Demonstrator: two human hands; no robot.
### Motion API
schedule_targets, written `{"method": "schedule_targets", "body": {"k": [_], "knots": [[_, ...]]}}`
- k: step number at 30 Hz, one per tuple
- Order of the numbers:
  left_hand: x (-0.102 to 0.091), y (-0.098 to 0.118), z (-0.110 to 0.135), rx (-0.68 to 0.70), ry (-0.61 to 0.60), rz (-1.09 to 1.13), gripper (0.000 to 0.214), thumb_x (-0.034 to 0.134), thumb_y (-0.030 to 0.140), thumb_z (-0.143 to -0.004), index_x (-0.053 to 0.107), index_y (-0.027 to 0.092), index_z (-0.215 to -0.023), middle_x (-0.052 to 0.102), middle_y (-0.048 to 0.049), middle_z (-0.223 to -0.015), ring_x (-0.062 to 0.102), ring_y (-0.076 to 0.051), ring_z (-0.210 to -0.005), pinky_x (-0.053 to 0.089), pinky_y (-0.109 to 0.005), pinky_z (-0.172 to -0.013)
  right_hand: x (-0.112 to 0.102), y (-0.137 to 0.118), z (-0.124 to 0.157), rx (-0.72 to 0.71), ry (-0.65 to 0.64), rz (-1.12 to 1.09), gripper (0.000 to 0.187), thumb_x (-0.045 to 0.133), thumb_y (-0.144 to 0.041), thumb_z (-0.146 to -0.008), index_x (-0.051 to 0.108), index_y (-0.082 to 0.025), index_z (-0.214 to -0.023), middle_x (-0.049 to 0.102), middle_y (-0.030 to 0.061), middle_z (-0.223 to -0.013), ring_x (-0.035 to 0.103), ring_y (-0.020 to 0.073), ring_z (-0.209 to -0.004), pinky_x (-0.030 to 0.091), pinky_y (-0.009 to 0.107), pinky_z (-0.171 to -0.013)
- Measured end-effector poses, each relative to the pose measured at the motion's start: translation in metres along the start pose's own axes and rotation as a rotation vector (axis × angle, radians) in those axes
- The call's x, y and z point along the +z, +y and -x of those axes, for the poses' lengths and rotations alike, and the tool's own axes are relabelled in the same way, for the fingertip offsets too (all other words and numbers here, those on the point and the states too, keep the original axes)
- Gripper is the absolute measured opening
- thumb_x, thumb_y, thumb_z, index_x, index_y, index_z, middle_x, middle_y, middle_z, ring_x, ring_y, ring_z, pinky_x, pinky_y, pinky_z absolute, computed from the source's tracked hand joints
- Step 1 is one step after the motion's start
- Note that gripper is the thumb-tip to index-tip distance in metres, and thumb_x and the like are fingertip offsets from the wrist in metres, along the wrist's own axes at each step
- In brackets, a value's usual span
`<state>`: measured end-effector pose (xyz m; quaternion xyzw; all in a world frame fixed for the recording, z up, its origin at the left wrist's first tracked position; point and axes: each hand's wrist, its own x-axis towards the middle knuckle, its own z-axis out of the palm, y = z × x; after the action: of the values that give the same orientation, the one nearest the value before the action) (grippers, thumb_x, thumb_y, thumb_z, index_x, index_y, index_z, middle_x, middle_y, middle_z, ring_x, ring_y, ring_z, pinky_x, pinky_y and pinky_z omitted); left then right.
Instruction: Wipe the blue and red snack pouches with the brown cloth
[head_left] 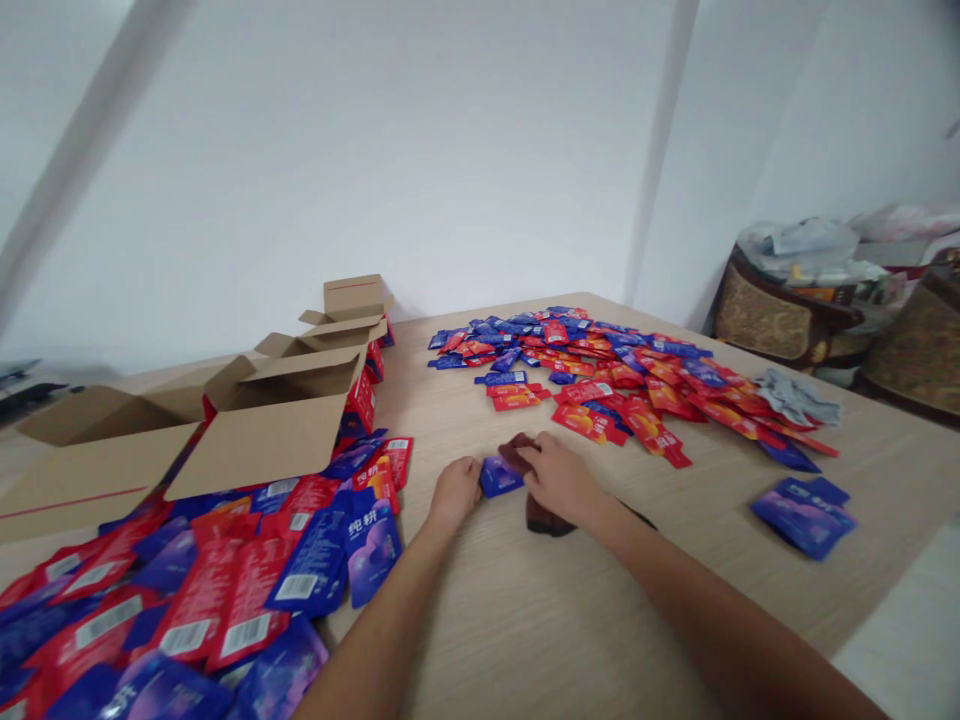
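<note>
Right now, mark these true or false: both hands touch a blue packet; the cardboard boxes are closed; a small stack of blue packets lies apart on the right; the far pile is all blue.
1. Both hands touch a blue packet. True: the left hand and right hand meet at the blue packet.
2. The cardboard boxes are closed. False: their flaps stand open.
3. A small stack of blue packets lies apart on the right. True.
4. The far pile is all blue. False: red and blue mixed.
</note>
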<state>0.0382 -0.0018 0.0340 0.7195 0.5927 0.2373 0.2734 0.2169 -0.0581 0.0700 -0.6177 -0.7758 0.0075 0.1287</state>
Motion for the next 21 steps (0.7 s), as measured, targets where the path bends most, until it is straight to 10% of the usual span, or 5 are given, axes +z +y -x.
{"method": "schedule_targets", "body": {"k": [4,11,17,21], "knots": [[0.0,-0.003,-0.002,0.018,-0.001,0.022,0.035,0.037,0.032,-0.085,0.052,0.019,-0.056,0.057,-0.0003,-0.054,0.052,-0.014,-0.055,0.033,-0.024,-0.054,0.003,-0.026,0.006,-0.181,-0.067,-0.066,0.026,0.047,-0.029,-0.081,0.066,-0.023,-0.098,0.055,0.0078,-0.105,0.054,0.0186,-0.089,0.04,0.028,-0.075],[0.0,-0.002,-0.002,-0.012,-0.053,0.062,0.047,0.029,0.037,-0.088,0.044,0.022,-0.046,0.042,0.0024,-0.034,0.044,-0.013,-0.039,0.033,-0.024,-0.051,-0.007,0.042,-0.013,0.216,-0.046,-0.042,0.028,0.043,-0.026,-0.084,0.067,-0.021,-0.098,0.058,0.0078,-0.094,0.055,0.0175,-0.085,0.04,0.026,-0.072],[0.0,-0.001,-0.002,-0.022,-0.085,0.077,0.04,0.037,0.034,-0.084,0.05,0.021,-0.048,0.046,0.0022,-0.036,0.044,-0.013,-0.039,0.031,-0.024,-0.05,0.008,-0.008,-0.003,-0.157,0.088,-0.065,0.037,0.046,-0.022,-0.083,0.054,-0.024,-0.119,0.047,0.0087,-0.116,0.042,0.021,-0.108,0.036,0.03,-0.088],[-0.002,-0.002,0.0,-0.052,-0.076,0.105,0.044,0.034,0.036,-0.085,0.046,0.021,-0.046,0.044,0.0024,-0.034,0.043,-0.013,-0.038,0.032,-0.024,-0.05,0.015,0.009,-0.012,0.038,0.015,0.017,0.03,0.044,-0.019,-0.084,0.059,-0.02,-0.111,0.049,0.0121,-0.111,0.043,0.0235,-0.105,0.037,0.034,-0.086]]}}
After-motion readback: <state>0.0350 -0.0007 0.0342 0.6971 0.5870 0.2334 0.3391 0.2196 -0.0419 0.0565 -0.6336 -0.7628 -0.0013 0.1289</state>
